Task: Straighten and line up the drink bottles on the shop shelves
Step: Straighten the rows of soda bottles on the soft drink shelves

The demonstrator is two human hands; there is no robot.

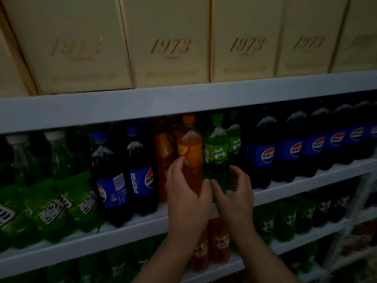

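An orange soda bottle (190,144) stands upright on the middle white shelf (285,188), and my left hand (186,193) grips its lower half. Right beside it stands a green soda bottle (216,150); my right hand (234,193) curls round its base. My two thumbs nearly touch between the bottles. Dark cola bottles with blue labels (260,152) run in a row to the right, and two more (140,172) stand to the left. Large green bottles with white caps (61,180) fill the far left.
Cream boxes marked 1973 (169,48) sit on the upper shelf (183,101), low over the bottle caps. The lower shelf (102,244) holds more orange and green bottles (267,221). A wire rack (363,231) stands at the right.
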